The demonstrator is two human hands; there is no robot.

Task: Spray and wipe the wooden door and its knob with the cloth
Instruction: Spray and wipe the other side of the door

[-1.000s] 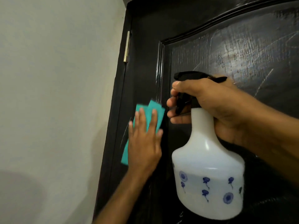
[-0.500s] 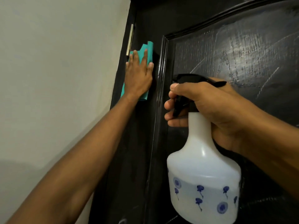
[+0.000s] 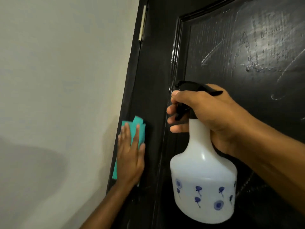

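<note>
Since half a second ago my left hand has slid the folded teal cloth down from beside the brass hinge to lower on the left stile of the dark glossy wooden door, fingers straight and flat, pressing it there. It looks soft and limp, so I judge an open palm steers it better than a pinch. My right hand grips the neck of the white, blue-flowered plastic spray bottle (probably liquid-heavy low down, slick if wet), fingers at the black trigger.

A home: dark panelled door hinged beside plain wall.
</note>
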